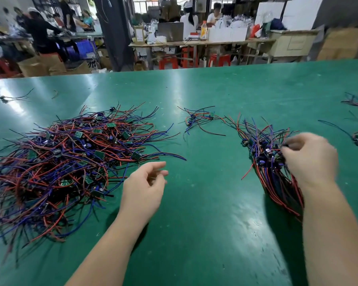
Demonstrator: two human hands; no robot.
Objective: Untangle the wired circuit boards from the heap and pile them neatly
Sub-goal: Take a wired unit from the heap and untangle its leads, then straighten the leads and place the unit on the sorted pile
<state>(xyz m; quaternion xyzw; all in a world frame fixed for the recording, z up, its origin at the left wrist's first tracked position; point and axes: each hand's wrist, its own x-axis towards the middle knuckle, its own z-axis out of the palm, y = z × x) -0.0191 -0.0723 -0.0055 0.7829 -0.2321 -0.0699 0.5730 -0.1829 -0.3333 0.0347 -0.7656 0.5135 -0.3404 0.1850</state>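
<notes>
Green matting covers the table (205,213), glossy and scuffed. The tangled heap (70,162) of red, blue and black wires with small green circuit boards sprawls just left of the left hand (145,186). That hand hovers beside it with fingers loosely curled and holds nothing. The right hand (312,159) lies on the board end of the sorted pile (265,162), whose wires run in one bundle under the wrist. Its fingers curl onto the boards, but blur hides whether they pinch anything. A small loose cluster (201,118) lies farther back, between heap and pile. Beyond the table are red plastic stools (219,59), cardboard boxes (39,66) and seated workers (189,21) at cluttered benches.
</notes>
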